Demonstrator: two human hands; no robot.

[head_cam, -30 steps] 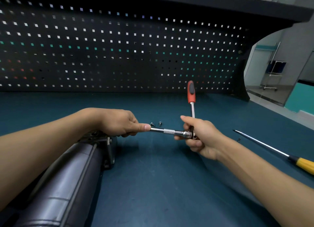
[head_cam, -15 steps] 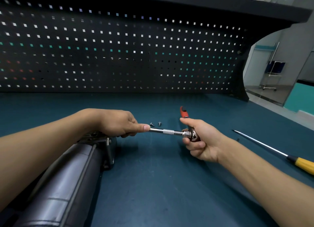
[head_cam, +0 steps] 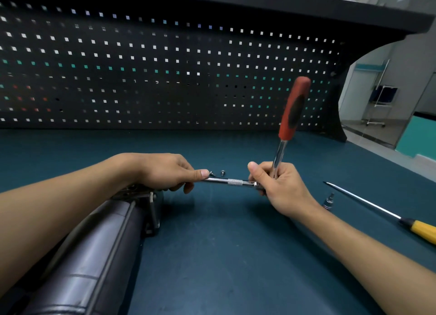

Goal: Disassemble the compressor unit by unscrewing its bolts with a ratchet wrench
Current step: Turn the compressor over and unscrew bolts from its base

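Observation:
The dark grey cylindrical compressor unit (head_cam: 94, 251) lies at the lower left on the blue bench, its metal end bracket (head_cam: 151, 203) facing right. My left hand (head_cam: 165, 170) grips the near end of a chrome extension bar (head_cam: 232, 181) just beyond that bracket. My right hand (head_cam: 278, 187) holds the ratchet wrench (head_cam: 292, 111) at its head, where the bar joins it. The red and black handle stands nearly upright, tilted a little to the right. Two small loose bolts (head_cam: 218, 173) lie on the bench behind the bar.
A long screwdriver with a yellow handle (head_cam: 387, 212) lies at the right, with a small chrome socket (head_cam: 328, 201) beside its tip end. A black pegboard (head_cam: 165, 74) closes off the back of the blue bench top (head_cam: 224, 255).
The wrench handle swung down behind my right hand half a second ago and now stands up again, tilted slightly right. My left hand stayed on the bar.

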